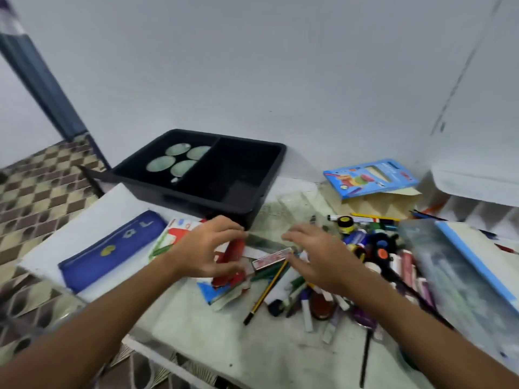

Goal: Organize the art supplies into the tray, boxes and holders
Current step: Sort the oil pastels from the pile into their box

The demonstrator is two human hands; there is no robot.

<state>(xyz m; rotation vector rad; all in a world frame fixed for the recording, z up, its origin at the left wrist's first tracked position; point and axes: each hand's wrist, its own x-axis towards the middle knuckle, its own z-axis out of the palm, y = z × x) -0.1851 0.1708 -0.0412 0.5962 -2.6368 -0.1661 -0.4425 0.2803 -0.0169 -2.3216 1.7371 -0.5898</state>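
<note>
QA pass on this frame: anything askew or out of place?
Yes. Markers and paint tubes lie in a loose heap on the table's right side, while the black tray is nearly empty and sits skewed to the table edge.

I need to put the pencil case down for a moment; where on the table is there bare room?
Bare tabletop lies at the near edge, between the forearms, left of the yellow-black pencil. The black tray has an empty-looking right compartment. The pile of markers and paint pots on the right is crowded.
</note>
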